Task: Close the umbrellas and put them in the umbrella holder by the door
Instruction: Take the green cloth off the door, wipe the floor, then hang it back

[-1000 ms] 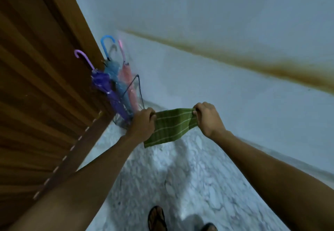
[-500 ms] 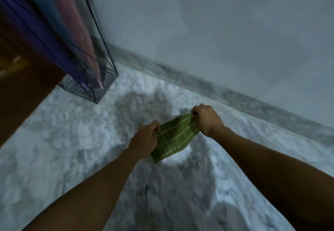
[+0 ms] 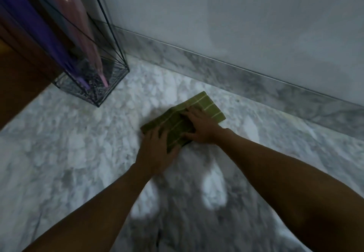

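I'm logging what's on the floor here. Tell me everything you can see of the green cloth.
The green cloth is olive green with thin pale stripes, and looks like woven fabric, folded into a rough rectangle. It lies flat on the marble floor, set diagonally, near the baseboard and apart from the umbrella holder. The left hand presses its near corner and the right hand lies flat across its middle.

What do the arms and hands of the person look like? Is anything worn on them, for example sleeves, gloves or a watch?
Both arms are bare as far as the picture shows them: no sleeves come into view. The left hand and the right hand wear no gloves. No watch, bracelet or ring can be seen, though the picture is dim and somewhat blurred, so a thin ring could be missed.
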